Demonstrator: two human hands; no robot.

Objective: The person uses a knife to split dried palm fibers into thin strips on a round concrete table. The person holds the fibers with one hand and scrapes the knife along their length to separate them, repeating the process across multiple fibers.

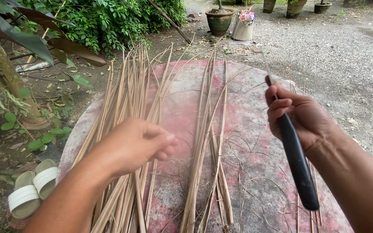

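Note:
My right hand (pixel 301 114) grips a knife by its long black handle (pixel 298 162); the thin blade (pixel 267 71) points up and away. My left hand (pixel 137 142) hovers over a pile of dried palm leaf strips (pixel 128 99) on the left of a round, worn red table (pixel 255 129), fingers curled together; whether it pinches a strip I cannot tell. A second, smaller bundle of strips (pixel 210 129) lies down the table's middle, between my two hands. Thin curled shavings (pixel 260 172) lie scattered beside it.
A pair of pale sandals (pixel 33 187) sits on the ground at the left. Green shrubs (pixel 109 21) and broad dark leaves (pixel 26 41) stand behind the table. Plant pots (pixel 219 19) and a white container (pixel 242 28) sit farther back on gravel ground (pixel 346 51).

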